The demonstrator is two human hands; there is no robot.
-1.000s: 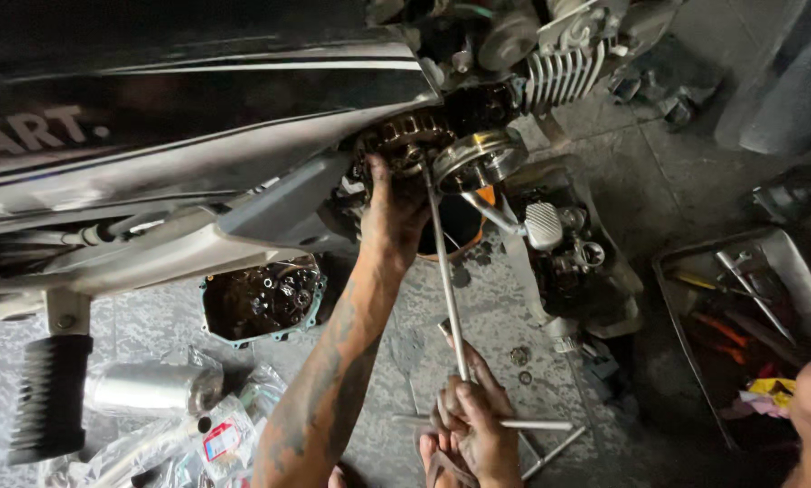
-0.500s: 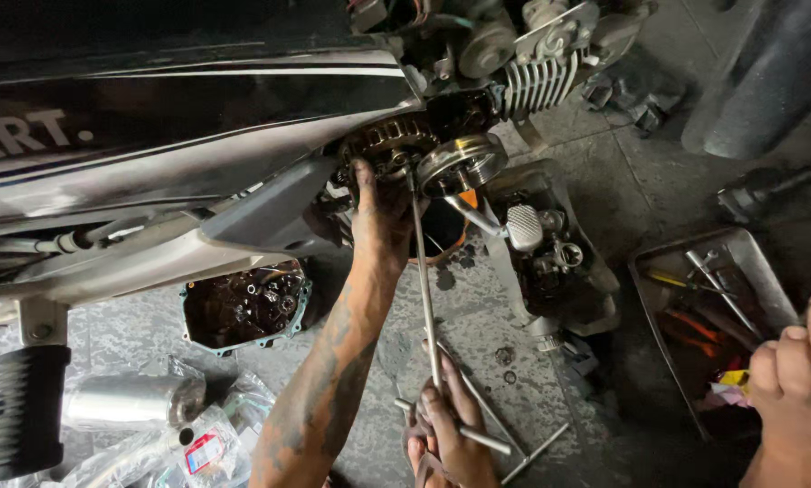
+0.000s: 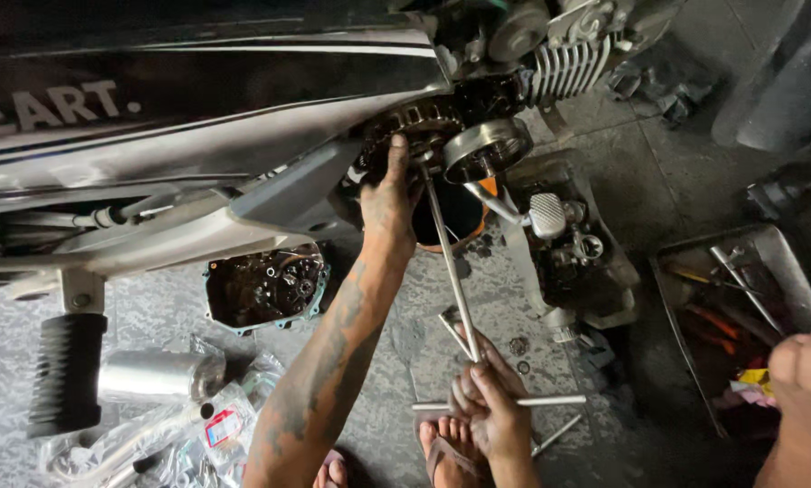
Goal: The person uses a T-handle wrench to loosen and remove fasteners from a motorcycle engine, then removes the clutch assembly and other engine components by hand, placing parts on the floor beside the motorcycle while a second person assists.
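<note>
Left hand: the left hand reaches up to the open side of the motorcycle engine, fingers pressed against the toothed clutch assembly; whether it grips anything there I cannot tell.
Right hand: the right hand is clenched around the lower end of a long T-handle wrench, where the shaft meets its cross bar.
Wrench: its shaft slants up from the right hand to the engine opening, just beside the left hand.
Drain pan: a dark pan with an orange rim sits below the engine.
Engine cover: a removed cover lies on the concrete floor, interior up.
Tool tray: a metal tray of tools lies at the right.
Other person: a foot shows by the tray.
Footpeg: a black rubber footpeg hangs at the left.
</note>
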